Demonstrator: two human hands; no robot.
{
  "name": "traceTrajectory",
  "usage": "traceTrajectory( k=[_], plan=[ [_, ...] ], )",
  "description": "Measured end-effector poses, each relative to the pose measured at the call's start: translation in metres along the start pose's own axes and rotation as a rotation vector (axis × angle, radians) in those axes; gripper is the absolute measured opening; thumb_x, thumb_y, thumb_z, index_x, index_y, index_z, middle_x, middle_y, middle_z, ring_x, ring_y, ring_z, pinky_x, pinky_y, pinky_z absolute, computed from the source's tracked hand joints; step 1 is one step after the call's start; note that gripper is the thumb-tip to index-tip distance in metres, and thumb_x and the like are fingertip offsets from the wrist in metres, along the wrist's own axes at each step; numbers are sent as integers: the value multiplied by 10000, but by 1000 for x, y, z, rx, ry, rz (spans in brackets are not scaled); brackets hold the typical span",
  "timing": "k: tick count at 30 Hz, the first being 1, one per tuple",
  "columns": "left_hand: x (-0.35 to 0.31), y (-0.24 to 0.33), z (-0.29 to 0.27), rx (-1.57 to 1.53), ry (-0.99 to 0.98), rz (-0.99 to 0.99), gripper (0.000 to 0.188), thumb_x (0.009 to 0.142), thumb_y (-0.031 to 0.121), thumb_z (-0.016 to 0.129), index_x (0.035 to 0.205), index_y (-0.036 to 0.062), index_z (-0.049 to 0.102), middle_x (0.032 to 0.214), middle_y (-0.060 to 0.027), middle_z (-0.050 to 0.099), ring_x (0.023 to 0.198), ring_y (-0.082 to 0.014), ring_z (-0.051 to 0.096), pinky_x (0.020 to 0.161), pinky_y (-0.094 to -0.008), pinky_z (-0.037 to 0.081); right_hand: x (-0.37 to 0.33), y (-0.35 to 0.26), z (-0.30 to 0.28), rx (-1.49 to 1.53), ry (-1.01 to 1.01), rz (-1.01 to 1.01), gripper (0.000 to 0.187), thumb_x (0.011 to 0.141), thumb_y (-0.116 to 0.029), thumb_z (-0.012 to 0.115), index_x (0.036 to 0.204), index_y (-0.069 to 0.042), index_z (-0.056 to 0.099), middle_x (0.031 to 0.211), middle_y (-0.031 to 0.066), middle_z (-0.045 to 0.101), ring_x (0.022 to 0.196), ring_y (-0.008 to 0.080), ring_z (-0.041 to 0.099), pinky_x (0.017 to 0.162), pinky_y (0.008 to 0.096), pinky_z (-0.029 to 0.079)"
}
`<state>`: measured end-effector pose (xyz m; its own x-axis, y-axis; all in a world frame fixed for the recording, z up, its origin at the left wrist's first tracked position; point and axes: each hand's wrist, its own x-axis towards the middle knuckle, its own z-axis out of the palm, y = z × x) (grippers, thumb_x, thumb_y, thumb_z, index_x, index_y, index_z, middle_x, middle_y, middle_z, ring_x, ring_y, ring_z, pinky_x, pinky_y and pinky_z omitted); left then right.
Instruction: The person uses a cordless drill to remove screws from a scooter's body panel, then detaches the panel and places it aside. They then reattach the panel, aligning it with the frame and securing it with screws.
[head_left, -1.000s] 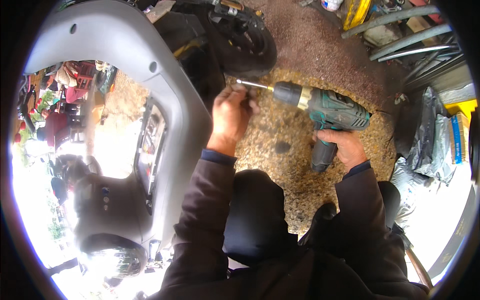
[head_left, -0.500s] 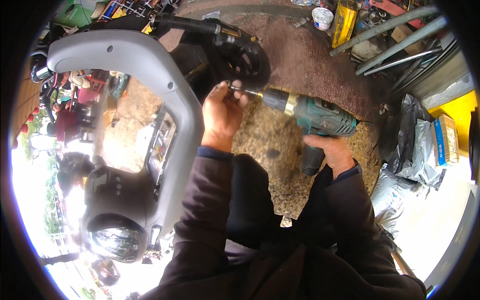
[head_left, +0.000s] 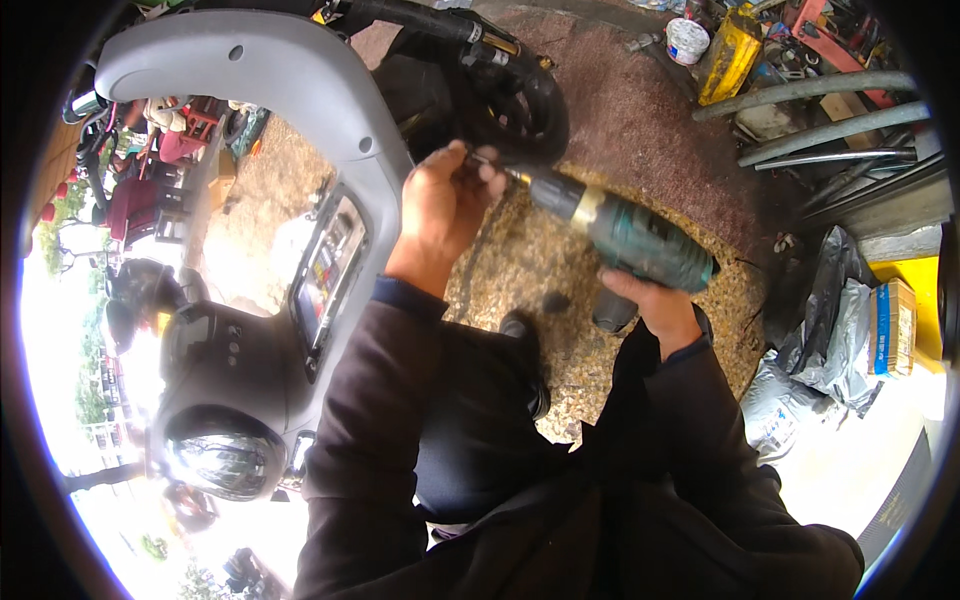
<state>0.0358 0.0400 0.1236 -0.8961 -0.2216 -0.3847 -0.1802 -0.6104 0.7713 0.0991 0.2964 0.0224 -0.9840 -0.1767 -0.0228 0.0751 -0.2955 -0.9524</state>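
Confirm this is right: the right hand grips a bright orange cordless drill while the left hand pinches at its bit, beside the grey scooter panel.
Not quite. In the head view the cordless drill is dark green, not orange. The right hand does grip it, and the left hand pinches at its bit beside the grey scooter panel.

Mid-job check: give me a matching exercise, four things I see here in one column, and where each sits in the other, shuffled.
Things:
1. cordless drill
2. left hand
3. yellow canister
4. grey scooter panel

Places:
A. at the drill's bit end
B. far end of the floor, beside a white tub
C. gripped in the right hand
D. left of both hands

Pairs: 1-C, 2-A, 3-B, 4-D
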Motion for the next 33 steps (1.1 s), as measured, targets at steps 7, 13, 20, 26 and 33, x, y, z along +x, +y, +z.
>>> traceTrajectory(
  k=[7,13,20,26,33],
  plan=[
    [21,-4,-14,87,31,-9,218,977,167,466,1049,-16,559,1020,-186,659,853,-257,636,811,-424,563,45,-15,23,84,-51,211,269,793,-118,762,1034,-34,676,885,56,677,792,158,619,714,317,503],
    [19,-2,-19,334,30,104,244,948,135,506,1127,-18,566,1004,-155,651,852,-249,636,779,-432,560,85,-29,33,-88,-56,170,244,788,-101,753,1008,-22,685,869,59,675,771,172,615,716,322,496],
    [24,4,-22,637,81,303,292,942,153,541,1150,-51,560,986,-157,653,780,-250,654,735,-399,576,98,-23,38,-117,-61,210,248,772,-107,756,996,-17,700,882,59,685,795,173,621,734,325,486],
    [61,40,-4,1611,184,1196,318,832,180,637,1046,-49,586,895,-229,683,804,-381,674,746,-429,557,106,-33,41,-195,-128,222,305,779,-123,768,1046,3,689,934,82,700,826,187,631,762,342,491],
    [134,62,6,2292,43,790,512,816,242,577,1277,26,527,1163,-264,635,1139,-414,585,981,-467,464,110,-65,34,-625,-137,161,468,764,-289,782,1152,-43,695,1072,137,721,963,251,680,872,369,511]
  ],
)
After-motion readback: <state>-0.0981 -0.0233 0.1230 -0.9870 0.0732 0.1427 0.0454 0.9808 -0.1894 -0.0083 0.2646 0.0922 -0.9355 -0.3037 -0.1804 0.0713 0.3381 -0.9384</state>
